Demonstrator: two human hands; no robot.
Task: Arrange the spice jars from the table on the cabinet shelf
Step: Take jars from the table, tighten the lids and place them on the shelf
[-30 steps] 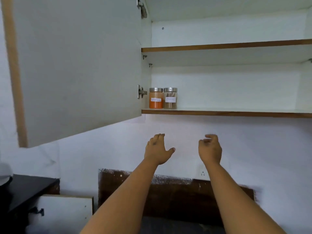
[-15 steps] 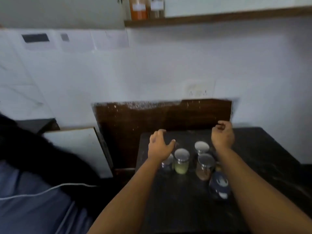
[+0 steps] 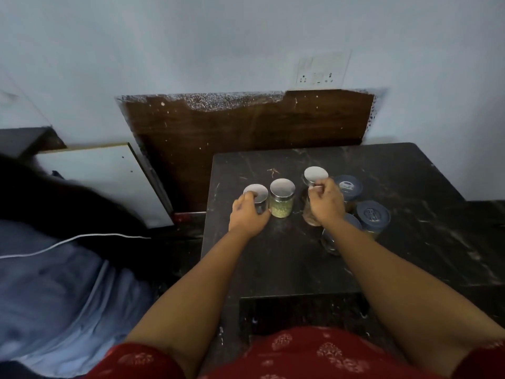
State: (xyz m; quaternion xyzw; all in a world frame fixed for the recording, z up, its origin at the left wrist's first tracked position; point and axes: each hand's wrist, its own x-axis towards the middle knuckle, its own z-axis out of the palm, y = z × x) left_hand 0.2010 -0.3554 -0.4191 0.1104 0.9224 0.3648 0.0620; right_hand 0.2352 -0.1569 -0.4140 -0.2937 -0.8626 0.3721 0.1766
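Note:
Several spice jars stand on a black marble table (image 3: 410,242). My left hand (image 3: 247,216) is wrapped around the leftmost steel-lidded jar (image 3: 257,194). Right beside it stands a steel-lidded jar of greenish spice (image 3: 282,198), untouched. My right hand (image 3: 326,205) grips a steel-lidded jar of brownish spice (image 3: 315,177) near its lid. Two blue-lidded jars (image 3: 348,186) (image 3: 372,216) stand just right of that hand. Another jar (image 3: 332,239) is mostly hidden under my right forearm. The cabinet shelf is out of view.
A dark wooden panel (image 3: 246,138) leans on the white wall behind the table, with a socket plate (image 3: 318,75) above it. A white board (image 3: 103,176) stands at the left. Blue fabric (image 3: 54,296) fills the lower left.
The view dropped from the open cabinet with two jars on its shelf down to the table. Both hands came down, and each has closed around a jar.

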